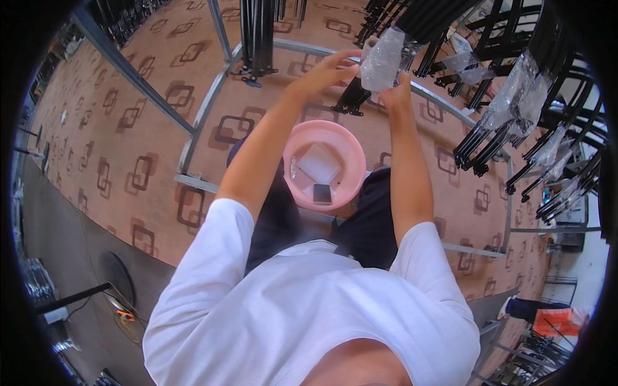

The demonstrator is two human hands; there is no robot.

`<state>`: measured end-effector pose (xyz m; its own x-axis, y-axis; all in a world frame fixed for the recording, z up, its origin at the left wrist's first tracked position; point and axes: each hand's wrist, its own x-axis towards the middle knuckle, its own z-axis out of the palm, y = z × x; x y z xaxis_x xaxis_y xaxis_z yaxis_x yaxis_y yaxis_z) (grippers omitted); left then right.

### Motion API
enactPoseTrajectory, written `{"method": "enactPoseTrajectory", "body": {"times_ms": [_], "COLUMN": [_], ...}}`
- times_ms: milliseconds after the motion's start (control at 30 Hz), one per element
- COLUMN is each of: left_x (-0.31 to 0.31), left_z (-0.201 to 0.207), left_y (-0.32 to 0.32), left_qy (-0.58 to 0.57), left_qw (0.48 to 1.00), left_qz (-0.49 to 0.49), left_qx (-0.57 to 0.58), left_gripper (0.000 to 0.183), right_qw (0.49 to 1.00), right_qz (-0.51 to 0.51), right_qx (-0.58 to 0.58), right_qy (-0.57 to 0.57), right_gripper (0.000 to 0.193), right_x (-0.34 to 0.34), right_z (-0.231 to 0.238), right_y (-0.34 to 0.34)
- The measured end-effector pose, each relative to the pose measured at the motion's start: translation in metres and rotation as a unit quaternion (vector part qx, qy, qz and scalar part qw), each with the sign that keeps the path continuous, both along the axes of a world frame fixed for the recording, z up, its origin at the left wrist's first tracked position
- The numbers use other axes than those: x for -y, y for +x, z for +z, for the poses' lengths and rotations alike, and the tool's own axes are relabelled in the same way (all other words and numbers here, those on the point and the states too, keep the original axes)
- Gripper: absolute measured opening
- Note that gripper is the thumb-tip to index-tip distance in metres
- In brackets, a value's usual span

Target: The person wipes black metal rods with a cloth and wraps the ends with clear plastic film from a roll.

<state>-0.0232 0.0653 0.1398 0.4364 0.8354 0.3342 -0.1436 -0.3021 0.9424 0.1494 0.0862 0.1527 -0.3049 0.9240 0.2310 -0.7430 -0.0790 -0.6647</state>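
Observation:
Both my arms reach forward to a bundle of black metal tubes [430,22] with clear plastic film [381,63] around its lower part. My left hand [327,72] is curled at the left edge of the film, against a film roll whose pale core end [369,44] shows there. On the other side, my right hand [395,94] is closed at the lower right edge of the film, its thumb up and some fingers hidden. Black tube feet [351,101] stick out below the film, between my hands.
A pink round tub [356,151] between my knees holds a white sheet and a small dark rectangular thing. Grey metal frame bars [212,96] surround me on patterned carpet. More black tube bundles [257,38] stand ahead; film-wrapped ones [515,103] lean at the right.

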Motion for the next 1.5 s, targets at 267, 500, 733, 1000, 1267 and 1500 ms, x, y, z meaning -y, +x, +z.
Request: {"method": "enactPoseTrajectory", "body": {"times_ms": [267,500,733,1000,1267,1500], "left_x": [-0.014,-0.028,-0.053,0.004,0.051,0.053], "left_z": [0.01,0.012,0.011,-0.029,-0.037,-0.042], "left_y": [0.015,0.032,0.032,-0.004,0.017,0.035], "left_qy": [-0.277,-0.213,-0.13,-0.091,0.045,0.042], "left_qw": [0.89,0.937,0.986,0.978,0.977,0.981], "left_qz": [-0.278,-0.228,-0.013,0.046,0.047,0.108], "left_qx": [0.23,0.156,0.101,0.183,0.205,0.157], "left_gripper": [0.055,0.049,0.056,0.068,0.023,0.032], "right_qw": [0.967,0.877,0.855,0.904,0.949,0.912], "right_qz": [-0.156,-0.343,-0.369,-0.3,-0.255,-0.285], "right_qx": [0.166,0.285,0.32,0.244,0.165,0.234], "right_qy": [0.111,0.179,0.172,0.182,0.085,0.18], "right_gripper": [0.041,0.06,0.052,0.053,0.045,0.042], "right_x": [0.062,0.071,0.068,0.061,0.068,0.086], "right_z": [0.0,0.012,0.019,0.01,-0.027,-0.038], "right_y": [-0.011,-0.025,-0.028,-0.021,-0.021,-0.026]}}
